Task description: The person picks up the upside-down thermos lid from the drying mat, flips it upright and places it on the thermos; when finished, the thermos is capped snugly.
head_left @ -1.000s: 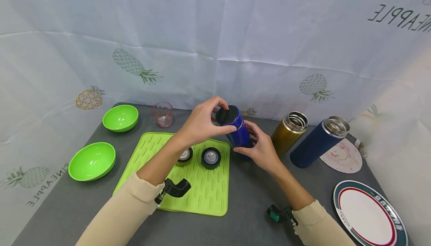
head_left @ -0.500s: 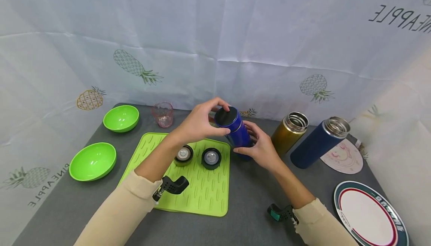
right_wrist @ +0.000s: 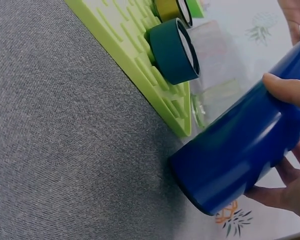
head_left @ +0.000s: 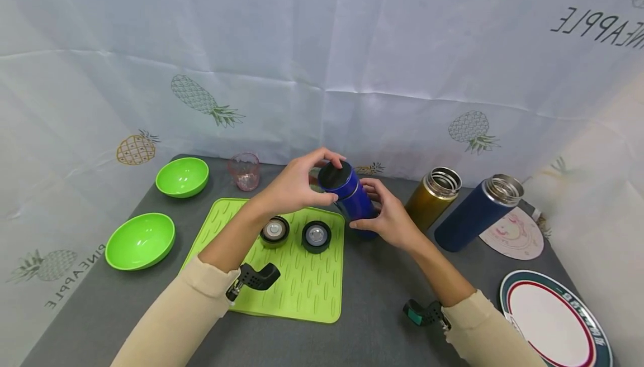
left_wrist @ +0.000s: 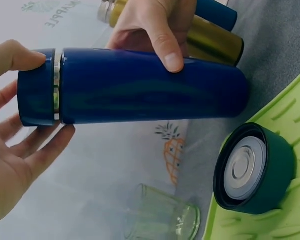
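A glossy blue thermos [head_left: 358,206] stands tilted to the left at the mid table. My left hand [head_left: 297,185] grips its blue lid [left_wrist: 37,95] from above, thumb on the near side and fingers round the far side. In the left wrist view a thin silver band shows between lid and body. My right hand [head_left: 389,216] holds the thermos body around its middle. Just left of it, two screw lids lie underside up on a lime green mat [head_left: 302,294]: a gold-sided lid [head_left: 274,230] and a dark teal lid [right_wrist: 170,55].
Lidless gold [head_left: 430,202] and navy [head_left: 473,216] thermoses stand on the right. Beyond them lie a pink round mat [head_left: 513,233] and a white plate [head_left: 553,322]. Two green bowls [head_left: 138,244] and a pink glass [head_left: 245,171] stand left. A green glass [left_wrist: 162,215] shows in the left wrist view.
My left hand and the lid have shifted slightly left and down, and the thermos leans a little further left. My right hand stays nearly in place round the body.
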The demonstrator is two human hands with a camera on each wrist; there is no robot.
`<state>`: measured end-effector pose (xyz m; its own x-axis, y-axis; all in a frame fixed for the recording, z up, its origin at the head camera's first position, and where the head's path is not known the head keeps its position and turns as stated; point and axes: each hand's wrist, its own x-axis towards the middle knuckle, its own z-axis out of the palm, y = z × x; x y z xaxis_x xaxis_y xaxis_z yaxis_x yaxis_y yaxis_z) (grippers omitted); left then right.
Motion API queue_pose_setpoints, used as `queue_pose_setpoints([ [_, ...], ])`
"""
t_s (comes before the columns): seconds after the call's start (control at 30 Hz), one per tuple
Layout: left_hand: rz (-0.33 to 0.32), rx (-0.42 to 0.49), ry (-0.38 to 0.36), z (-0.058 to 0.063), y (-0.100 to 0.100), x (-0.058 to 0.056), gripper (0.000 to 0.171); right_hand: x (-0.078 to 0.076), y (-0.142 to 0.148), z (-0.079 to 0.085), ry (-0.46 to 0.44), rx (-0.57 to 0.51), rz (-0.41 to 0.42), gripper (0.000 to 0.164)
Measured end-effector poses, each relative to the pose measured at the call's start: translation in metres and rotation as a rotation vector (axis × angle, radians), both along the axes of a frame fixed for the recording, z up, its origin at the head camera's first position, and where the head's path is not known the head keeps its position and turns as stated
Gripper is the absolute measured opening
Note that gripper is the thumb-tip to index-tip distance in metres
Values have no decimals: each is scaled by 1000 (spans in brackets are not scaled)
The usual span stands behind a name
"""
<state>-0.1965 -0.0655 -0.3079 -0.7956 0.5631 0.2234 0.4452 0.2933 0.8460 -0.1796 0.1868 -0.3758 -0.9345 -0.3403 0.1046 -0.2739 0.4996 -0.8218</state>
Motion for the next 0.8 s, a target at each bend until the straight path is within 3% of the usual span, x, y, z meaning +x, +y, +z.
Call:
queue_pose_setpoints([
  [0.23,130,-59,83,2,4,3,53,-1,2,1,1,-1,18,87],
  [0.33,138,-58,102,3,5,3,53,-2,2,2,0,-2,22,87],
  [0.5,-4,-32,82,8,-1,0,51,-3,4,3,-1,-7,33,87],
  [0.63,-128,-81,71,16,-7,-1,54,-3,5,3,-9,-6,39,86],
  [0.8,-165,-213,134,25,-9,1,59,-4,5,2,-11,-5,40,86],
])
